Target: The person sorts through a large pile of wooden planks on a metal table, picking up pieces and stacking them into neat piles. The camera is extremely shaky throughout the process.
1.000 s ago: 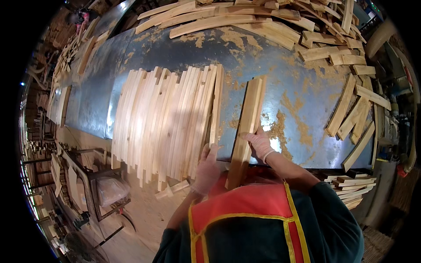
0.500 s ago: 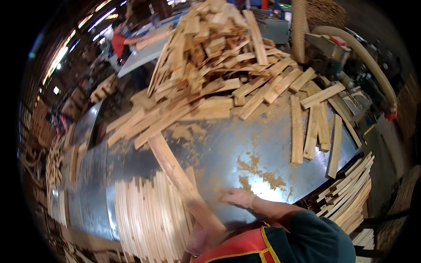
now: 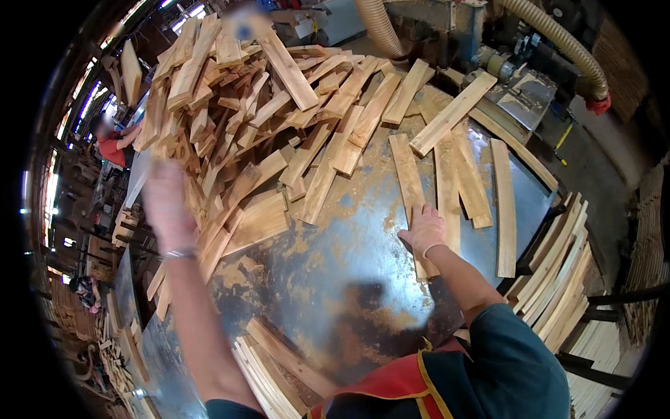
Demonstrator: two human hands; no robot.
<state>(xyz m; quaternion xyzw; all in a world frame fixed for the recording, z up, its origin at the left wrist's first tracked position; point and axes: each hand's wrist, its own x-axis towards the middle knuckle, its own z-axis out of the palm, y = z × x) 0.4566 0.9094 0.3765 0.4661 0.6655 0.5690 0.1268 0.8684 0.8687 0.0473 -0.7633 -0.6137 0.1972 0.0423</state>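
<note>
The right hand point(image 3: 424, 230) spans a plank point(image 3: 406, 171) near the worktop's point(image 3: 317, 276) right edge, closure not determinable, while the left hand point(image 3: 169, 206), blurred, grip likewise indeterminable, is beside the pile point(image 3: 262, 122) at the far edge.

The left hand point(image 3: 169, 206) is motion-blurred, its grip unreadable; whether it touches the heap point(image 3: 223, 119) behind cannot be told. The right hand point(image 3: 426, 229) hides part of a board point(image 3: 407, 167), and its fingertips' hold is unclear. Upper pieces cover the heap's lower layers. A blur masks the co-worker's point(image 3: 112, 149) head. The lower edge cuts off the stack point(image 3: 255, 370) and apron point(image 3: 387, 380); the upper edge crops 2 hoses point(image 3: 380, 28).
</note>
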